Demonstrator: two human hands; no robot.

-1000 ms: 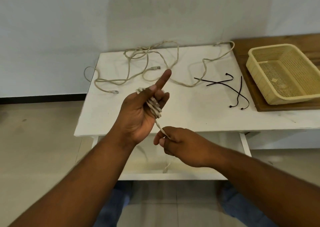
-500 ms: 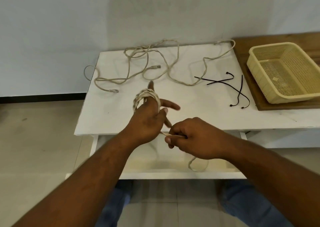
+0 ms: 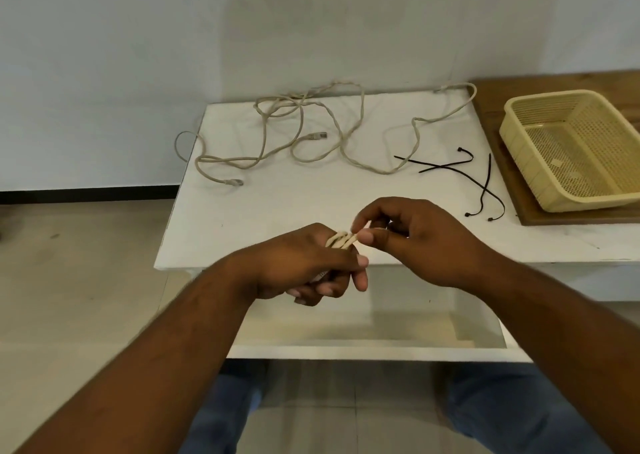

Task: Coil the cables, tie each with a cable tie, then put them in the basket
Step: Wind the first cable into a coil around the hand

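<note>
Now L hand (image 3: 304, 263) is at the near edge of the table (image 3: 263, 218), fingers curled round a small cable coil (image 3: 341, 239). R hand (image 3: 412, 242) is just right of it, thumb & forefinger pinching the coil's top strands, other fingers loosely bent. Loose cables (image 3: 311, 131) lie tangled at far side. Black ties (image 3: 478, 176) lie crossed at right, near the basket (image 3: 571, 149) on a wood board (image 3: 554, 81).

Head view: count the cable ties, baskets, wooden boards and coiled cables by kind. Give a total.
Black cable ties: 3
Yellow basket: 1
Wooden board: 1
Coiled cable: 1
Total: 6
</note>
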